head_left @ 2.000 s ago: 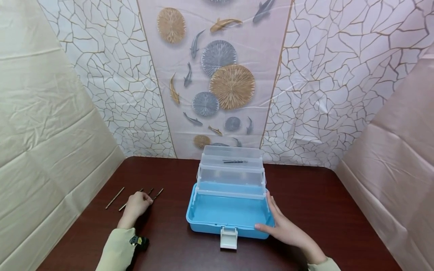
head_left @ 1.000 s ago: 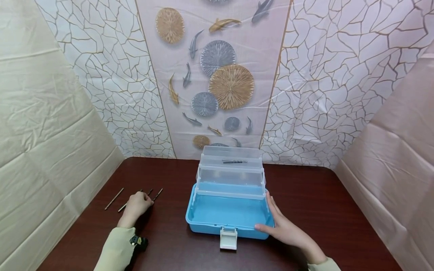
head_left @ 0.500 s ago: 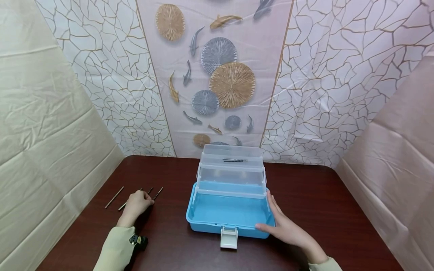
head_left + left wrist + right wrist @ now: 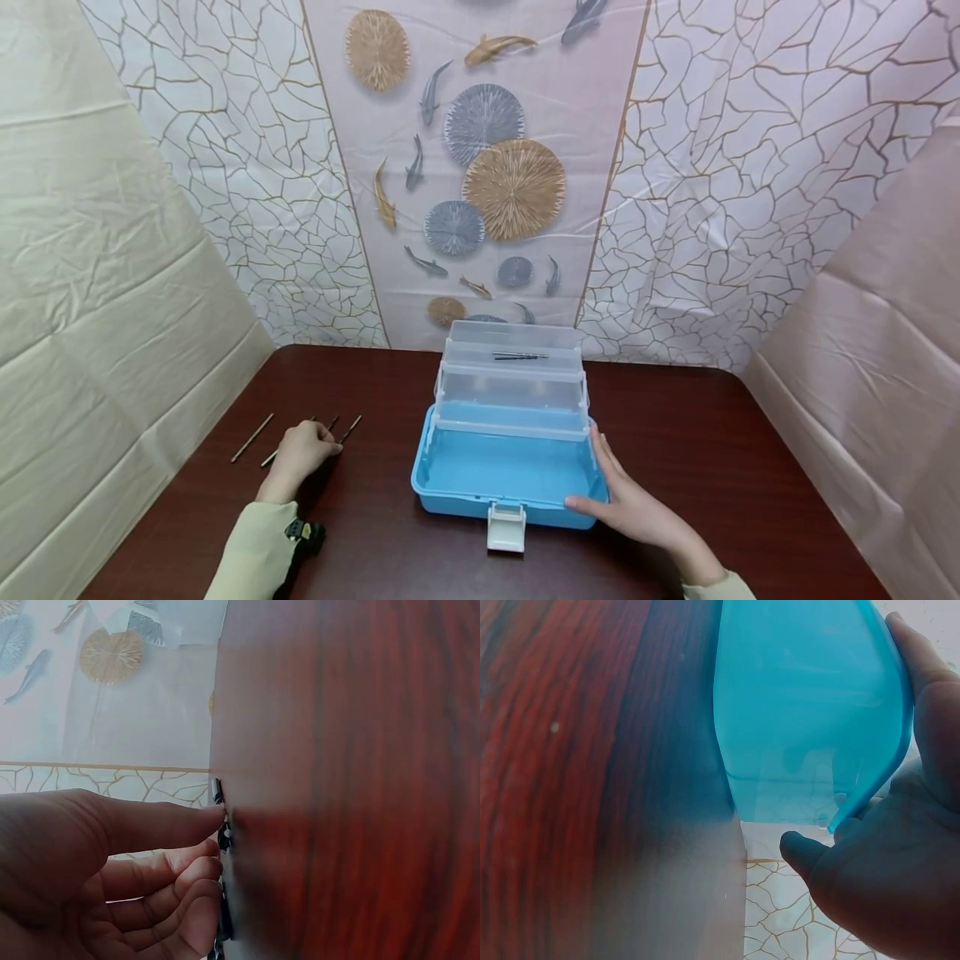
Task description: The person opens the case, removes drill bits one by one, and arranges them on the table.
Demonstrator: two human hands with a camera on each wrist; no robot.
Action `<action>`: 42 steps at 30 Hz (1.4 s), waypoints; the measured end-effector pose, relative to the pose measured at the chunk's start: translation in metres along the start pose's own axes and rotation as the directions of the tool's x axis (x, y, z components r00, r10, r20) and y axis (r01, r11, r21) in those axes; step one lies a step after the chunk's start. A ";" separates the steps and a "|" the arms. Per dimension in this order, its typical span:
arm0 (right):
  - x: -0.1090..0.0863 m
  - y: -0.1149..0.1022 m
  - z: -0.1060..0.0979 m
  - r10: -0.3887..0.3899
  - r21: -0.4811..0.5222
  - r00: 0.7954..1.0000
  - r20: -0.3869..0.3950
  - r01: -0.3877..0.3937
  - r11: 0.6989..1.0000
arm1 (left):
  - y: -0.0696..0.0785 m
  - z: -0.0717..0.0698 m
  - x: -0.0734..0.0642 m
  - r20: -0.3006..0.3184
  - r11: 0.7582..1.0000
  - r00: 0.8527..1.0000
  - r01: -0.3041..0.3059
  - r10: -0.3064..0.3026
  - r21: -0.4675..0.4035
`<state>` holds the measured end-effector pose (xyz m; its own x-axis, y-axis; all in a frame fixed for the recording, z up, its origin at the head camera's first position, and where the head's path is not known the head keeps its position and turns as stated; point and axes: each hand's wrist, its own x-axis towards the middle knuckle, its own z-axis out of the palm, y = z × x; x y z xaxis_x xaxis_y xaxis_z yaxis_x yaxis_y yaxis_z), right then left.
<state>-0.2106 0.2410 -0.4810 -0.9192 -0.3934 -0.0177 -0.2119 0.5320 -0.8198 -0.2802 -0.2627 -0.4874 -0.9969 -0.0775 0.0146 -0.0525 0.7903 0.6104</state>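
My left hand (image 4: 302,454) is low over a row of drill bits on the table, thumb and fingertips pinching the rightmost drill bit (image 4: 350,428). In the left wrist view the thumb (image 4: 165,825) and curled fingers meet at its dark spiral shaft, close against the tabletop. Part of the row is hidden under the hand; the leftmost drill bit (image 4: 252,437) lies apart. My right hand (image 4: 637,507) rests on the right front corner of a blue toolbox (image 4: 442,505), thumb on the front rim and fingers stretched along the side. The toolbox stands with its clear trays (image 4: 513,390) raised.
Slim metal bits (image 4: 520,357) lie in the upper clear tray. A white latch (image 4: 506,528) hangs down at the toolbox's front. The dark red wooden table (image 4: 675,433) is enclosed by a patterned curtain (image 4: 690,208) behind and cloth on both sides.
My left fingertips have shifted very slightly to the right along the rightmost drill bit. The right hand and the toolbox have stayed in place.
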 end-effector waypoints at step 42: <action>0.001 0.000 -0.001 0.039 -0.006 0.999 0.017 -0.039 0.999 | 0.153 0.016 0.067 -0.089 0.930 0.931 -0.360 0.354 -0.075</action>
<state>-0.2115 0.2414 -0.4804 -0.9210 -0.3850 -0.0592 -0.1782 0.5515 -0.8149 -0.3560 -0.1371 -0.4051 -0.9416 0.1529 0.3001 0.3146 0.7174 0.6215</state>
